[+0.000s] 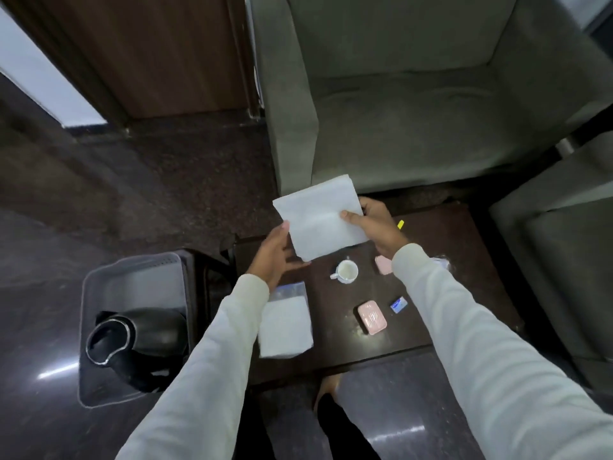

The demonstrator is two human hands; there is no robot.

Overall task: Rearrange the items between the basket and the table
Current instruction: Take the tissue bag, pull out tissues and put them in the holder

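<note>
White napkin stack [320, 218] tilted, mid-air

- White tissue stack [320, 220]: held aloft, tilted.
- Bagged tissues [286, 322]: worktop [464, 247] edge.
- Basket [132, 277] (translucent grey): holds black kettle [132, 340].
- White cup [346, 272]: upright.

No legible text on any item.
</note>
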